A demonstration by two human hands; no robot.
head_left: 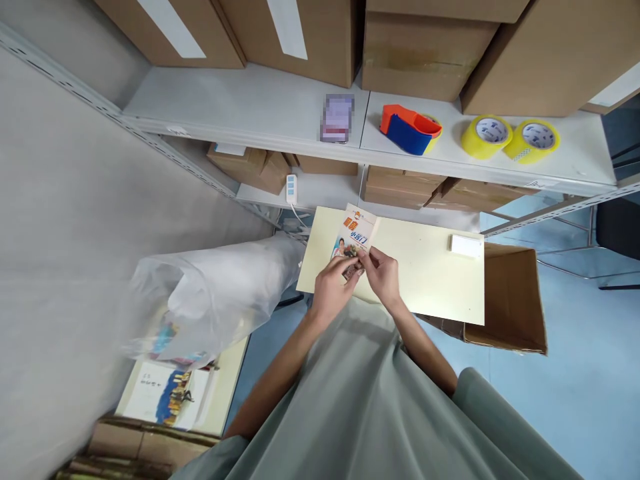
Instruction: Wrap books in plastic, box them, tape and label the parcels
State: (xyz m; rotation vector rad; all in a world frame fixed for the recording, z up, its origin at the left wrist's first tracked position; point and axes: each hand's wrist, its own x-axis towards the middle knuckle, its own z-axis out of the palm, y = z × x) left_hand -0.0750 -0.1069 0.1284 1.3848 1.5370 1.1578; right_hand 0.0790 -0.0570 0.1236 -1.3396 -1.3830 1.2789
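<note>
L hand [333, 290] & R hand [384, 275]: fingers narrow, pinching flat printed piece [356, 230] near its 5 o'clock; piece sits approx. 10 o'clock on bench [435, 287]. Step: prob. two-handed edge work; next move calls for light, steady fingers.
</note>
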